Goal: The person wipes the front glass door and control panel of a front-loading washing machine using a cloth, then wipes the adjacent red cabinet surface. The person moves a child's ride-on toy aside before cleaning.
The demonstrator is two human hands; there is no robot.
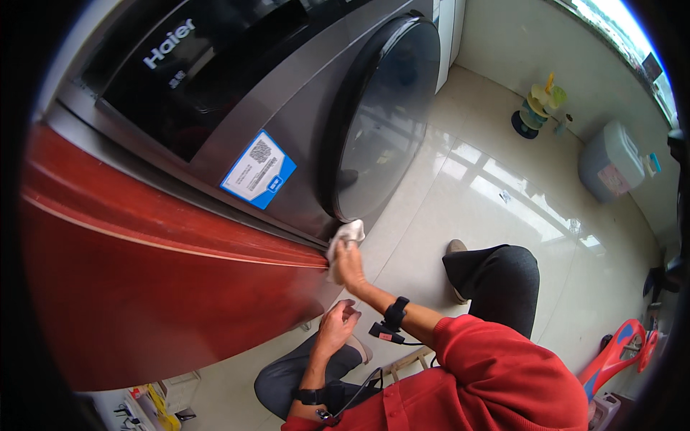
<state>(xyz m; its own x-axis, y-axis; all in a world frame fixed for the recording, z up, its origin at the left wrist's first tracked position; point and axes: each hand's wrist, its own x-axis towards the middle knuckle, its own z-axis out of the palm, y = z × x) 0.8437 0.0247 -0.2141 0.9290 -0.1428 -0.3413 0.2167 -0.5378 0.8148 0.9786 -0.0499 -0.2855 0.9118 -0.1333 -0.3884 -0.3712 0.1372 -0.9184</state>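
My right hand (348, 265) grips a crumpled white cloth (350, 231) at the lower front of a dark grey Haier washing machine (302, 124), just below its round glass door (388, 118). The cloth lies beside the end of a reddish-brown wooden panel (178, 291), and my fingers partly cover it. My left hand (337, 326) hovers over my bent knee with nothing in it, the fingers loosely curled and apart. Each of my forearms wears a black strap, with a cable running from it.
A large plastic jug (612, 161) and a stacked toy (536, 110) stand along the wall. A red plastic ride-on toy (614, 355) is behind me at right. A storage bin (178, 390) sits at lower left. Glossy tiles (420, 231) form the floor.
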